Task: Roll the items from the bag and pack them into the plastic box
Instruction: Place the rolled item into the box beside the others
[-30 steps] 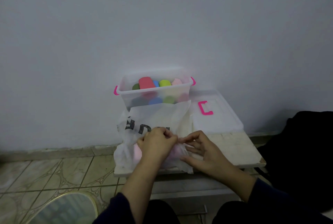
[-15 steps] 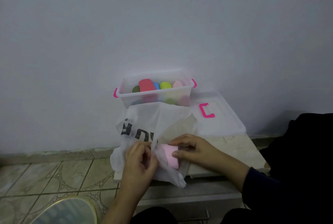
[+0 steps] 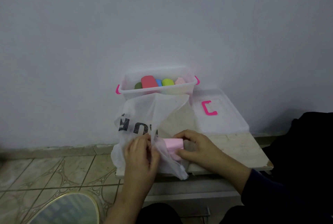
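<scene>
Head view: the left hand (image 3: 141, 153) is pinching the bag (image 3: 144, 121) film with curled fingers. The right hand (image 3: 195, 147) is gripping the pink item (image 3: 173, 145) at the bag mouth, just right of that pinch. Beyond both grips, the plastic box (image 3: 156, 91) is sitting on the table (image 3: 239, 151), holding coloured rolls.

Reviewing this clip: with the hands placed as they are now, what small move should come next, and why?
Probably draw the pink item clear of the plastic bag. The right hand grips its exposed end at the bag's opening, while the left hand pinches the bag film beside it. The item is only partly out and must be free before rolling and packing.
</scene>
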